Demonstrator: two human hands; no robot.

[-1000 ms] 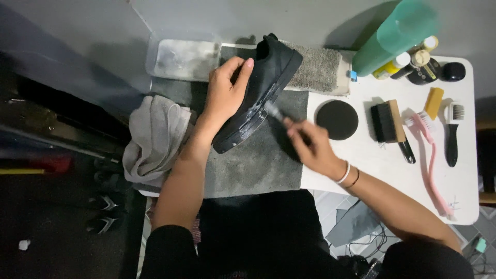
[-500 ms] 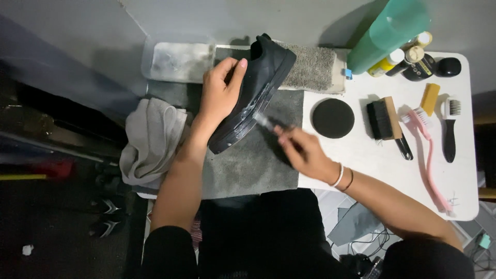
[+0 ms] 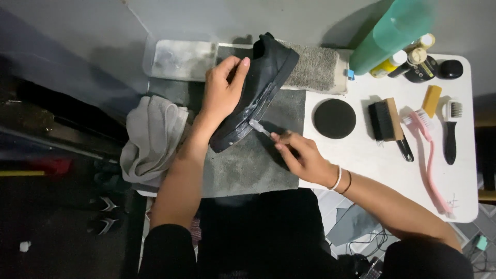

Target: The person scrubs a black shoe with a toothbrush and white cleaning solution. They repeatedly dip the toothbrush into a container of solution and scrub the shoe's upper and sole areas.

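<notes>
A black shoe (image 3: 268, 70) lies tilted on its side over a dark grey mat (image 3: 248, 160), its sole edge smeared with white foam. My left hand (image 3: 222, 90) grips the shoe's upper from the left and holds it steady. My right hand (image 3: 302, 155) is closed on a small white brush (image 3: 258, 126), whose head touches the foamy sole edge near the shoe's middle.
A crumpled grey cloth (image 3: 152, 137) hangs at the table's left edge. On the white table (image 3: 372, 160) lie a round black pad (image 3: 335, 118), a black block brush (image 3: 385, 121), a pink long-handled brush (image 3: 429, 155), a black-handled brush (image 3: 450, 132), bottles (image 3: 398, 31) and a clear tray (image 3: 181, 57).
The view has shifted slightly. My right hand has slid the small brush along the shoe's sole edge; my left hand keeps its grip on the shoe.
</notes>
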